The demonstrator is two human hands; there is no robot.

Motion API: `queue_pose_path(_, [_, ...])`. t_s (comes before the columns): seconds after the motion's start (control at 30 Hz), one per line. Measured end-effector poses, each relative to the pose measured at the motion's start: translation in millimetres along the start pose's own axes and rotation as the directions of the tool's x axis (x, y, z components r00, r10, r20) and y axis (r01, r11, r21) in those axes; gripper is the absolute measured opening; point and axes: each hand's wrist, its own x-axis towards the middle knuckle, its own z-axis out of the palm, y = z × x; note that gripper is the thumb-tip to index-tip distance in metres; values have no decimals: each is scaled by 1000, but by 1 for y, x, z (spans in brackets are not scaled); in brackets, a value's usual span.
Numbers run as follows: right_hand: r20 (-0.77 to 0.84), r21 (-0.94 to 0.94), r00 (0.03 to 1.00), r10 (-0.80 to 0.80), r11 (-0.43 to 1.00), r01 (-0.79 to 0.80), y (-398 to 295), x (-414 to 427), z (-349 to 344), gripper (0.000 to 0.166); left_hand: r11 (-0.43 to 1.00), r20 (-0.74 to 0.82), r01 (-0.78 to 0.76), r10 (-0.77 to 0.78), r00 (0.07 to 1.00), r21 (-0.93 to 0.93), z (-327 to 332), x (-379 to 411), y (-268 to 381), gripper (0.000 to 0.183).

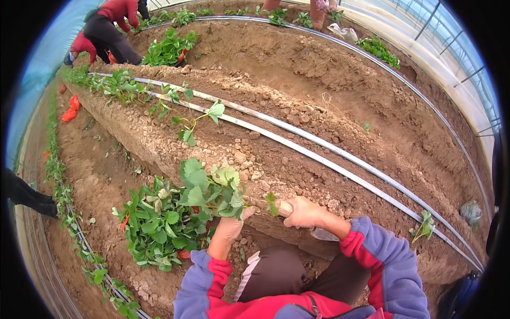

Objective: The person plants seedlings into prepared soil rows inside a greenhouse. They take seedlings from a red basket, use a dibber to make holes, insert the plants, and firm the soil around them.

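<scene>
My left hand [233, 228] is closed around a bunch of strawberry seedlings [213, 189], whose broad leaves fan out away from me. Thin stems or roots [255, 202] and a small leaf sprig [272, 204] reach from the bunch towards my right hand [305, 213]. That hand grips the pale wooden handle [285, 208] of a small tool. A flat metal blade [324, 234], apparently part of it, shows below my right wrist. Both hands are above the near edge of the soil bed [255, 175]. A large pile of strawberry plants [159, 231] lies beside my left forearm, with bits of red plastic among it.
Two pale drip tapes [279, 141] run along the bed. Seedlings [123, 87] stand at its far end, and a single seedling [424, 227] is at the right. Co-workers [111, 32] bend over beds at upper left. More plants [169, 50] lie heaped in the far furrow.
</scene>
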Motion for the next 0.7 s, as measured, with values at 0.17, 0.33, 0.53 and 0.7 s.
queue_pose_path(0.17, [-77,-200,994,-75,978,58,-15,18,-13,22,944,-262,-229,164,951,-239,-54,18,35,37])
queue_pose_path(0.33, [-376,272,830,-412,807,524,-77,21,-64,16,938,-364,-277,188,912,-208,-95,40,55,27])
queue_pose_path(0.53, [-654,314,587,-477,535,785,-121,55,-80,20,944,-368,-311,252,895,-111,-103,107,42,22])
queue_pose_path(0.7, [-769,290,431,-472,342,894,-113,97,-68,17,917,-393,-351,399,828,190,-127,149,13,30])
